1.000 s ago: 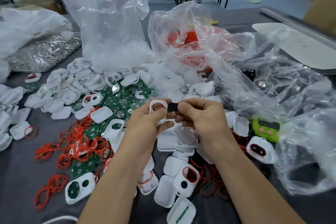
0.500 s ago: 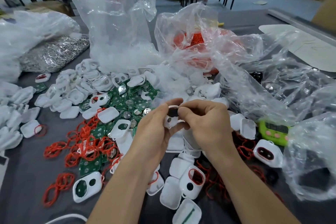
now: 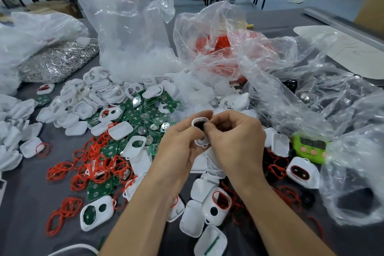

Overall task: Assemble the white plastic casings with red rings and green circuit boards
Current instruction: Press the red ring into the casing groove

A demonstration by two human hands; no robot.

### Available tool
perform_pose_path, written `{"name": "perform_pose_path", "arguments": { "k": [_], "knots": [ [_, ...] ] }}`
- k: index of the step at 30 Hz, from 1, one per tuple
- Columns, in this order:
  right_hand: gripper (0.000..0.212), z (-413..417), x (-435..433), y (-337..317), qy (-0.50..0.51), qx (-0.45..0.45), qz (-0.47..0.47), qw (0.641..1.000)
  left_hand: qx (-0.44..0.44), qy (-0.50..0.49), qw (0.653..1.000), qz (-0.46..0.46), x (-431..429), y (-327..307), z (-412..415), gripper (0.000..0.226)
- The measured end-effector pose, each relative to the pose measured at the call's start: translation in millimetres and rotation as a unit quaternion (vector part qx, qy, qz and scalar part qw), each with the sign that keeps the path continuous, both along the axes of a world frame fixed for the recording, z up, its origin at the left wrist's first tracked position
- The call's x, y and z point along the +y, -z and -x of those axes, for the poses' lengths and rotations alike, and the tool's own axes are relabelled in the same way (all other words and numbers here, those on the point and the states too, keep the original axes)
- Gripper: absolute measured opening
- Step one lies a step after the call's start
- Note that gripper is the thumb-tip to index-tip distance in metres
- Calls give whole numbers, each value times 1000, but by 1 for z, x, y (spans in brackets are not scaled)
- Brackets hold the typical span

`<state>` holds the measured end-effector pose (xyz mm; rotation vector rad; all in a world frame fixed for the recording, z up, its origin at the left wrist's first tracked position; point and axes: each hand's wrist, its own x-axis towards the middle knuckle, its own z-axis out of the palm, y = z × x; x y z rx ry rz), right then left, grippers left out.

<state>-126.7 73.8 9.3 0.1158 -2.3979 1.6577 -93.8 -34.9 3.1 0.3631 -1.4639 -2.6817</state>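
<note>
Item: white casing [image 3: 202, 142], held up between both hands, well left of the green timer [image 3: 309, 148]. Long axis roughly upright, upper end tipped away from the wearer. Left hand [image 3: 178, 147] grips its left edge, fingers curled round it. Right hand [image 3: 234, 137] pinches a dark insert [image 3: 199, 126] at the upper opening. Judged: the seating push falls to the right hand, which is nearer the insert.

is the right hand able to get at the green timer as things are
Probably, once freed: the right hand pinches the casing, but the timer lies uncovered to its right, only low casing halves between.
</note>
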Motion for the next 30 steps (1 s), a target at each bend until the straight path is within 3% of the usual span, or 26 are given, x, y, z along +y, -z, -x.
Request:
{"name": "perform_pose_path", "arguments": {
  "k": [5, 12, 17, 22, 24, 26, 30],
  "knots": [
    [17, 5, 0, 4, -24, -48, 52, 997, 26, -19, 997, 66, 0, 3, 1, 50],
    [24, 1, 7, 2, -71, 178, -31, 981, 47, 2, 997, 63, 0, -1, -3, 51],
    [13, 3, 5, 2, -85, 34, 50, 995, 52, 13, 996, 75, -1, 0, -4, 52],
    [15, 11, 12, -1, -129, -77, 139, 979, 39, 8, 992, 121, -1, 3, -3, 49],
    [14, 9, 13, -1, -98, -28, 107, 989, 42, 9, 992, 115, -1, 4, -3, 47],
    [17, 7, 14, -1, -83, 81, 20, 993, 42, 21, 993, 105, 0, 5, -2, 45],
    [19, 6, 14, 2, -87, 205, -113, 968, 15, 19, 996, 81, 0, 6, -1, 57]
  ]
}}
